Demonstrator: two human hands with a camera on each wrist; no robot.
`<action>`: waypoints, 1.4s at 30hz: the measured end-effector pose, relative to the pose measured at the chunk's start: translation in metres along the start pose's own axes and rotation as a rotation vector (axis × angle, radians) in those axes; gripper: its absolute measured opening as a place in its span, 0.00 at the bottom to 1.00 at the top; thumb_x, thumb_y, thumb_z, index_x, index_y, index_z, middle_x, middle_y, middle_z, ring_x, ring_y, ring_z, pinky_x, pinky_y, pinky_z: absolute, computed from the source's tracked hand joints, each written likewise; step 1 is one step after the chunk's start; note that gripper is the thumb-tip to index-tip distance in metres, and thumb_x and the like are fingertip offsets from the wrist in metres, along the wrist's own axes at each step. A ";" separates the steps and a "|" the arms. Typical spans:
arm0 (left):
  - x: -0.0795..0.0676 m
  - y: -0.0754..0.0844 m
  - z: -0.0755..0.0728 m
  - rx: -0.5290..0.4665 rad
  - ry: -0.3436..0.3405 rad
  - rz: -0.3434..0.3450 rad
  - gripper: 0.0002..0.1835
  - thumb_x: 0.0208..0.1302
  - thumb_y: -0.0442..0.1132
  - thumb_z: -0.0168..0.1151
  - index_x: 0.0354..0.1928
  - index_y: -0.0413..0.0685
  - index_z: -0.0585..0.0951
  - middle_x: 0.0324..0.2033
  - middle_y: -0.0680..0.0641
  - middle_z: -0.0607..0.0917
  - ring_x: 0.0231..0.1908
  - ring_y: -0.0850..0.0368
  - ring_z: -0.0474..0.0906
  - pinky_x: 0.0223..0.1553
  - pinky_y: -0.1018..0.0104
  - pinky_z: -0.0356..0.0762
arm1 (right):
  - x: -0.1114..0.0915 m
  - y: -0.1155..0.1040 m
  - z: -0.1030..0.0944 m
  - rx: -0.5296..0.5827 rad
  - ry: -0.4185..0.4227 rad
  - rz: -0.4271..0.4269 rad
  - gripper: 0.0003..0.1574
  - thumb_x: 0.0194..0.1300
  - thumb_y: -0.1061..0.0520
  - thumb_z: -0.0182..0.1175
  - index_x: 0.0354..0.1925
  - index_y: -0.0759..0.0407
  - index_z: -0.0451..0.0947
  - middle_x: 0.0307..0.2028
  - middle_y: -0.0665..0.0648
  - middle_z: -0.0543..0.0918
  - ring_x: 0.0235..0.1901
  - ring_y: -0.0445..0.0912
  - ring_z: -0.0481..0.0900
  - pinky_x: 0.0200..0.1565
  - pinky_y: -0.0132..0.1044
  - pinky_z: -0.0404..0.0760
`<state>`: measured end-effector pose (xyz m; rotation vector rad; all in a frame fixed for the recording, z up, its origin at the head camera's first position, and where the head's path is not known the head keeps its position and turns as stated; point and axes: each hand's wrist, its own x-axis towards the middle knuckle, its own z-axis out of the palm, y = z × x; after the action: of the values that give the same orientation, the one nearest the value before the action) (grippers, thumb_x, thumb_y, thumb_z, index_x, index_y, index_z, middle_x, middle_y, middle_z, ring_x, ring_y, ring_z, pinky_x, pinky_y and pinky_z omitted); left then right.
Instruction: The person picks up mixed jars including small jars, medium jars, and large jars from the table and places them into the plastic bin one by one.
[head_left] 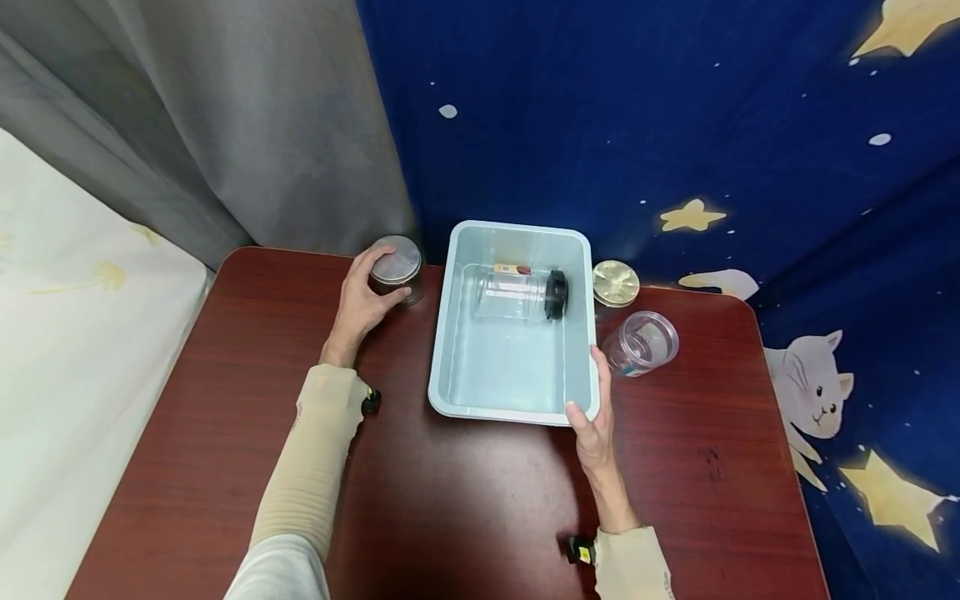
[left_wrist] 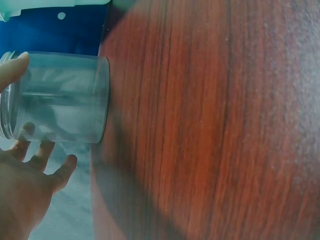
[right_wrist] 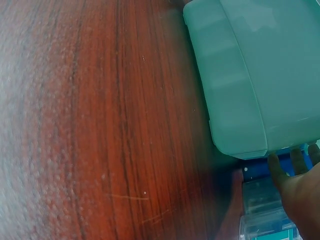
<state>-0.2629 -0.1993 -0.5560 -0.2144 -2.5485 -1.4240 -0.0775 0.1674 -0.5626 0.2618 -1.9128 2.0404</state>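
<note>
My left hand [head_left: 362, 304] spans a clear jar with a silver lid [head_left: 397, 260], thumb on one side and fingers on the other. In the left wrist view the clear wall of that jar [left_wrist: 65, 100] shows, its base at the table surface. My right hand [head_left: 596, 437] holds the near right corner of a light blue plastic bin [head_left: 495, 371], thumb over the rim and fingers along the outer side. Inside the bin a clear jar [head_left: 510, 297] with a black lid [head_left: 556, 294] lies on its side. The right wrist view shows the bin's outer wall [right_wrist: 235, 90] and my fingers beside it.
Right of the bin stand a jar with a gold lid [head_left: 616, 283] and a clear jar [head_left: 647, 342], the latter close to my right hand. The brown table [head_left: 465, 500] ends at a grey curtain [head_left: 300, 125] and a blue star-patterned curtain [head_left: 562, 125].
</note>
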 end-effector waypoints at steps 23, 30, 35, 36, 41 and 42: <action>0.001 -0.005 0.002 0.000 -0.005 -0.006 0.45 0.45 0.31 0.80 0.67 0.60 0.72 0.68 0.44 0.66 0.65 0.45 0.64 0.64 0.45 0.61 | 0.000 0.000 0.001 0.019 0.000 -0.007 0.51 0.58 0.57 0.57 0.76 0.63 0.51 0.67 0.72 0.63 0.62 0.57 0.64 0.62 0.36 0.62; 0.000 -0.005 0.002 -0.001 0.001 -0.005 0.45 0.45 0.31 0.80 0.67 0.62 0.73 0.68 0.45 0.67 0.66 0.46 0.64 0.64 0.45 0.61 | 0.000 -0.001 0.002 0.028 -0.003 0.004 0.51 0.58 0.57 0.56 0.76 0.63 0.51 0.67 0.71 0.63 0.62 0.58 0.64 0.62 0.37 0.63; -0.002 -0.004 0.001 0.006 0.015 -0.019 0.45 0.44 0.33 0.81 0.67 0.63 0.73 0.67 0.45 0.68 0.65 0.46 0.65 0.64 0.45 0.62 | 0.001 -0.001 0.003 0.029 -0.007 -0.001 0.51 0.57 0.59 0.55 0.76 0.64 0.50 0.68 0.71 0.63 0.62 0.58 0.64 0.62 0.37 0.63; -0.002 -0.004 0.001 0.007 0.015 -0.022 0.45 0.45 0.33 0.81 0.67 0.64 0.73 0.66 0.45 0.68 0.65 0.46 0.65 0.63 0.45 0.62 | 0.001 -0.002 0.003 0.024 -0.006 -0.002 0.51 0.57 0.59 0.55 0.76 0.64 0.50 0.68 0.70 0.63 0.63 0.57 0.64 0.62 0.37 0.63; -0.002 -0.001 -0.001 0.011 0.011 -0.034 0.43 0.44 0.38 0.81 0.66 0.65 0.74 0.63 0.43 0.69 0.62 0.46 0.66 0.61 0.45 0.63 | 0.001 -0.002 0.002 0.007 0.002 -0.006 0.51 0.56 0.60 0.55 0.76 0.64 0.51 0.68 0.69 0.63 0.62 0.57 0.64 0.61 0.37 0.63; -0.003 -0.001 -0.001 0.010 0.010 -0.038 0.43 0.44 0.39 0.81 0.66 0.65 0.74 0.62 0.43 0.69 0.61 0.46 0.66 0.61 0.45 0.63 | 0.000 -0.002 0.002 0.006 0.003 -0.004 0.51 0.56 0.60 0.55 0.76 0.64 0.51 0.68 0.70 0.63 0.62 0.58 0.64 0.61 0.37 0.63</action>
<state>-0.2605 -0.2005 -0.5567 -0.1571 -2.5644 -1.4214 -0.0772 0.1660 -0.5604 0.2639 -1.9033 2.0430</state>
